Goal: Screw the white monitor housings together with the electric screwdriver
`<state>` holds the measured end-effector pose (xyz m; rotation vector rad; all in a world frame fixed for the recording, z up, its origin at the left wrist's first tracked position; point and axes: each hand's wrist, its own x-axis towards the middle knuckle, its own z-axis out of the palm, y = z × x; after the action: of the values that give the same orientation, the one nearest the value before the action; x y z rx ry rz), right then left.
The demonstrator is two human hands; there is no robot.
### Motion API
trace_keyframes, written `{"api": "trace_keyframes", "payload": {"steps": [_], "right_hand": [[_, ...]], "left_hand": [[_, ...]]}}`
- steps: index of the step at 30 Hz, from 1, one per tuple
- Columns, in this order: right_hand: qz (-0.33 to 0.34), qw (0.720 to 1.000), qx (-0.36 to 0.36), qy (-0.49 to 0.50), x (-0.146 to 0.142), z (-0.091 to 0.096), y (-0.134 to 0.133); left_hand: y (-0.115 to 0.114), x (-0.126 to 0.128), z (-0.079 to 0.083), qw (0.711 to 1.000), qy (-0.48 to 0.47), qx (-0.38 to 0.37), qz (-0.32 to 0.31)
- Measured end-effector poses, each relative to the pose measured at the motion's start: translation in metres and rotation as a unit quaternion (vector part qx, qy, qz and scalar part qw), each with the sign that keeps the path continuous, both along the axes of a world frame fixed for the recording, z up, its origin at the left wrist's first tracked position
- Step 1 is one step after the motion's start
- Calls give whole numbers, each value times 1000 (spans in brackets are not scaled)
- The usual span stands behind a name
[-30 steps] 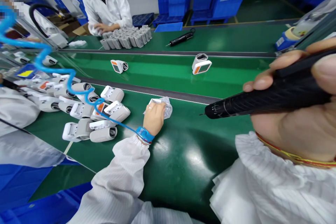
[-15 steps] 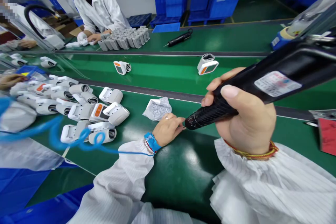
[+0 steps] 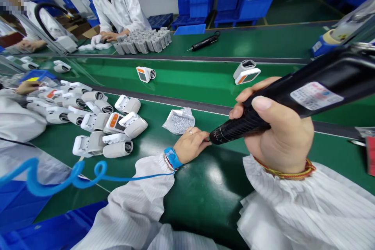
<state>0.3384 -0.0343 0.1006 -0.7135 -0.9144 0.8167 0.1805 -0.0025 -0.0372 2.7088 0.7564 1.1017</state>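
Observation:
In my right hand (image 3: 281, 136) is a black electric screwdriver (image 3: 240, 125), gripped near its nose and slanting down to the left. My left hand (image 3: 191, 144) pinches right at the screwdriver's tip; whatever lies between those fingertips is too small to make out. A blue coiled-cord wrist strap (image 3: 172, 158) circles my left wrist. Just beyond the left hand lies an open plastic bag (image 3: 179, 121) filled with tiny silvery pieces that look like screws. Left of it, several white wrist blood pressure monitors (image 3: 136, 125) with grey cuffs lie clustered on the green table (image 3: 199, 199).
Two more monitors (image 3: 246, 72) sit on the green conveyor belt (image 3: 190, 76) behind. Across it, a co-worker (image 3: 120, 4) handles white parts beside rows of grey pieces (image 3: 146, 41). Another black screwdriver (image 3: 205, 41) lies there. At far left, a co-worker's hand (image 3: 27, 87) touches a blue bin.
The view has shifted slightly, so most things appear a little farther right. My hands keep their pose at the screwdriver's tip. The co-worker's sleeve at far left has moved.

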Motion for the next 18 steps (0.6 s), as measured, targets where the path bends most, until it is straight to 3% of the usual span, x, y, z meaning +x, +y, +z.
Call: {"api": "trace_keyframes", "payload": {"steps": [7, 11, 14, 18], "right_hand": [[7, 1000, 7, -5, -1, -2, -2], [3, 1000, 13, 5, 4, 5, -2], [-48, 997, 11, 58, 14, 20, -3], [-131, 985, 63, 91, 37, 37, -10]], "left_hand": [[-2, 3, -2, 997, -67, -6, -28], [6, -4, 13, 996, -86, -17, -8], [42, -18, 32, 992, -88, -3, 91], [129, -39, 54, 962, -54, -63, 260]]}}
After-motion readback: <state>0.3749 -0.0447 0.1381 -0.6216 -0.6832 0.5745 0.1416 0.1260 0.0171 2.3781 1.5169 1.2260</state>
